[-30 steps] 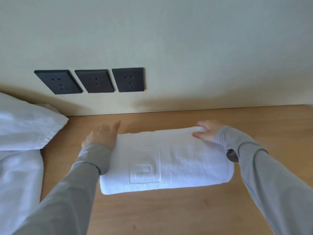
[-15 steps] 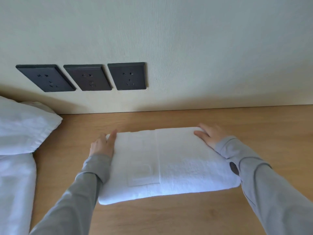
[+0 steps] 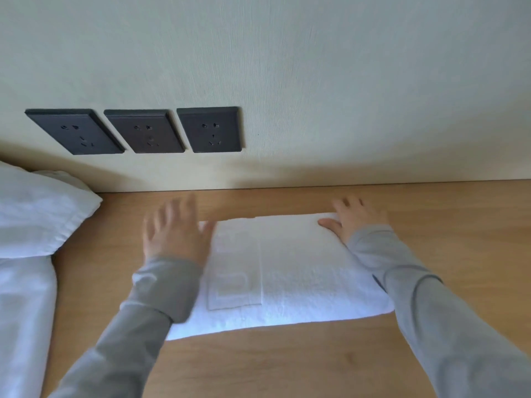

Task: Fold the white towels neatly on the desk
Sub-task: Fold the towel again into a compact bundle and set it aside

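A folded white towel lies flat on the wooden desk, a square label patch near its front left. My left hand is blurred, fingers spread and straight, over the towel's far left corner; whether it touches the towel I cannot tell. My right hand rests flat with straight fingers on the towel's far right corner. Both grey sleeves cover the towel's side edges.
White cloth is piled at the left on the desk, with more white fabric below it. Three dark wall sockets sit above the desk's back edge. Bare wood lies to the right and in front.
My left hand has lifted off the towel's left edge and spread open, moving fast. My right hand has flattened on the right corner. The towel lies flatter.
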Action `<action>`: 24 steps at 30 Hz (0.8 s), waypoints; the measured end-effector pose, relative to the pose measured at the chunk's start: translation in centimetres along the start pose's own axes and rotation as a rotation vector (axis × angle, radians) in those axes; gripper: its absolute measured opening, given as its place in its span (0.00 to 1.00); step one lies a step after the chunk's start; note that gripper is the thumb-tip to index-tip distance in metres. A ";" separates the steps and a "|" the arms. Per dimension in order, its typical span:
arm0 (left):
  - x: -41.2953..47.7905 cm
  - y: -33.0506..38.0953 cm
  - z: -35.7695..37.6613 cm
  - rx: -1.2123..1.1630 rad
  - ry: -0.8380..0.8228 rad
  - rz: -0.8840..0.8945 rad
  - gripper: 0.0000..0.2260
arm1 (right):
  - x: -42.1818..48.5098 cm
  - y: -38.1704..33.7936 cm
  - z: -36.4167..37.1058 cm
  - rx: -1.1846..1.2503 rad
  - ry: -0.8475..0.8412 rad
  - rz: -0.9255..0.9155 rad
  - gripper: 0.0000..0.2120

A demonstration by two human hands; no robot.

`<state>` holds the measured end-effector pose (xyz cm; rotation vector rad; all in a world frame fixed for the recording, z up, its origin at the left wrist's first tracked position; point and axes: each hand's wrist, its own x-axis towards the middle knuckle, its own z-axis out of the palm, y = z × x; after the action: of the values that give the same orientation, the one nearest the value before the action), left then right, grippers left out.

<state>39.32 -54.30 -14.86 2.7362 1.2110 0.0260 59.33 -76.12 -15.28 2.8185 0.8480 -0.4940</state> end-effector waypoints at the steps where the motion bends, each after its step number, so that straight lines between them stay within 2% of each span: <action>1: -1.5 1.8 -0.2 0.039 0.035 0.135 0.30 | -1.3 -0.6 0.1 -0.030 0.205 -0.012 0.22; 3: -4.5 5.1 0.6 0.056 -0.013 0.311 0.32 | -4.1 -2.8 0.7 0.060 0.564 -0.127 0.18; 4: -5.5 6.1 1.5 0.056 -0.063 0.329 0.32 | -5.4 -4.1 1.1 0.113 0.616 -0.189 0.19; 6: -6.2 6.6 3.3 0.034 -0.117 0.297 0.31 | -7.3 -6.2 2.3 0.126 0.413 -0.257 0.24; 8: -6.2 6.2 4.5 0.049 -0.095 0.283 0.32 | -7.8 -6.6 3.8 0.092 0.206 -0.243 0.29; 10: -6.3 5.9 5.3 0.062 -0.079 0.284 0.31 | -7.3 -6.1 5.2 0.059 0.206 -0.213 0.31; 15: -6.0 6.1 5.4 0.029 -0.109 0.323 0.30 | -6.9 -6.2 5.9 0.085 0.209 -0.205 0.29; 17: -5.7 4.4 4.9 -0.008 -0.126 0.341 0.28 | -6.9 -4.8 5.7 0.087 0.211 -0.204 0.31; 20: -5.9 0.0 4.6 0.051 -0.086 0.271 0.31 | -7.3 -2.2 5.2 0.087 0.280 -0.171 0.35; 24: -6.4 -1.8 5.1 0.041 -0.085 0.265 0.33 | -7.6 -1.9 5.7 0.113 0.319 -0.190 0.33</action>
<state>34.04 -58.47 -19.86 2.8805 0.8305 -0.0853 50.73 -79.78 -18.04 2.9840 1.1900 -0.1153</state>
